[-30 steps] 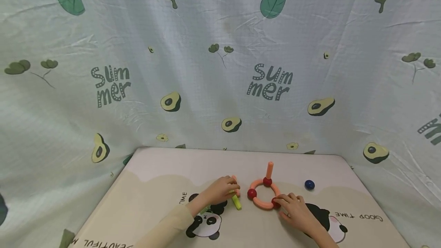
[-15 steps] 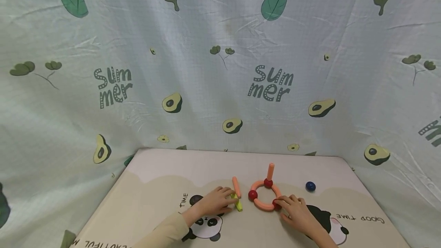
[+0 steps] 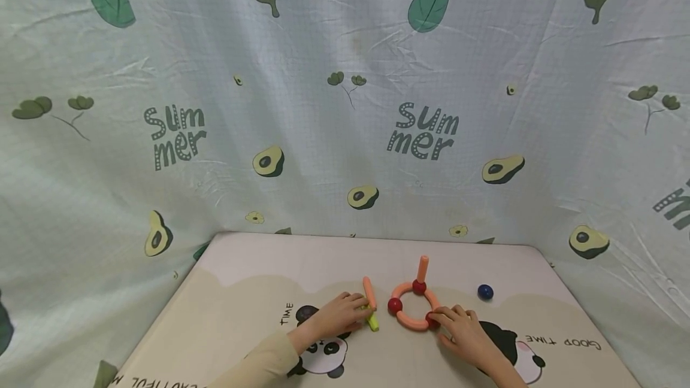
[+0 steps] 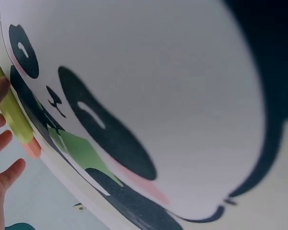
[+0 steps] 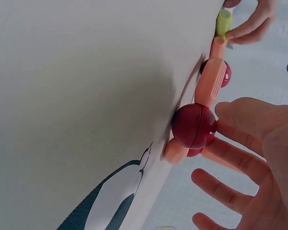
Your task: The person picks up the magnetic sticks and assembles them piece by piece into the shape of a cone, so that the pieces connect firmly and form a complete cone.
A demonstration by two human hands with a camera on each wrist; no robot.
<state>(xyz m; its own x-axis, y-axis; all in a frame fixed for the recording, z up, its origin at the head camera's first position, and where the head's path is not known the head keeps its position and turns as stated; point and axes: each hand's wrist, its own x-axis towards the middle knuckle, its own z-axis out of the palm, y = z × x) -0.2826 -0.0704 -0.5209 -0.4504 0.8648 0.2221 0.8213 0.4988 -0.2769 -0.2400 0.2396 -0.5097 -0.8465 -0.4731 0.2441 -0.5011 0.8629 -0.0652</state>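
Observation:
In the head view my left hand [image 3: 341, 315] holds a yellow-green rod [image 3: 374, 321], with a straight orange rod [image 3: 369, 292] lying at its far end. The left wrist view shows the thumb on the side of the yellow-green rod [image 4: 17, 115]. My right hand [image 3: 462, 333] pinches the near-right red ball [image 5: 192, 125] between thumb and fingers. That ball belongs to a ring of curved orange rods [image 3: 412, 323] joined by red balls. From the ring's far red ball [image 3: 418, 287] a straight orange rod [image 3: 423, 269] sticks out, pointing away.
A dark blue ball [image 3: 485, 292] lies right of the ring, beyond the right hand. The table [image 3: 259, 268] has a printed cover with pandas and lettering. Behind it hangs a patterned curtain [image 3: 323, 136].
My left hand has left the orange rod it covered and come nearer, down onto the yellow-green rod. The right hand stays on the red ball.

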